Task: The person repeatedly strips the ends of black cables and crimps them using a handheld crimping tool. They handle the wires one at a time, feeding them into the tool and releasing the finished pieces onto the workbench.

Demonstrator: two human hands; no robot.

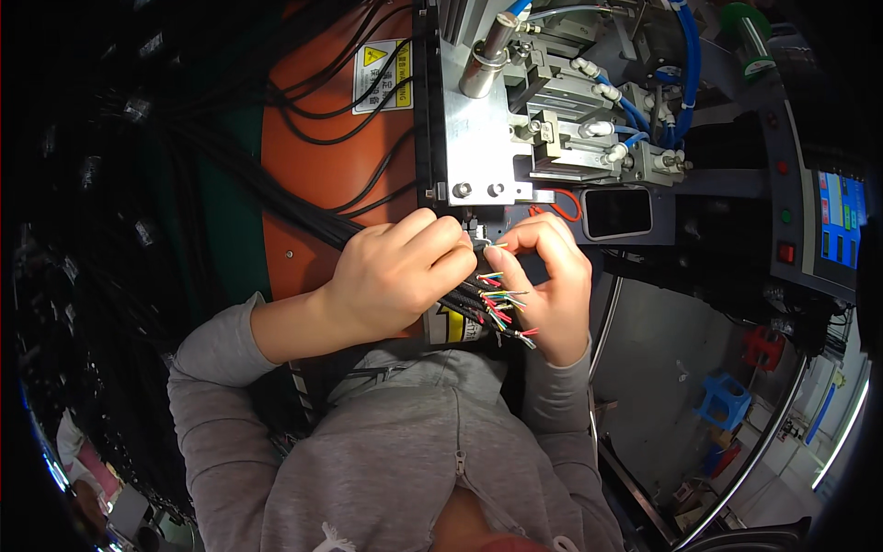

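Lining up thin wires [502, 246], apparently, the right hand [554, 287] pinches their ends as the left hand [397, 262] grips black cables [308, 213]. Placing them next likely demands steadiness.

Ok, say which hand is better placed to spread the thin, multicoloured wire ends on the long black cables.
Likely the right hand: its thumb lies close beside the thin, multicoloured wire ends, which point toward it, while the left hand seems closed on the long black cables.

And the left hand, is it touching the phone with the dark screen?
Apart. The head view shows the left hand well left of the phone, with part of the right hand between them.
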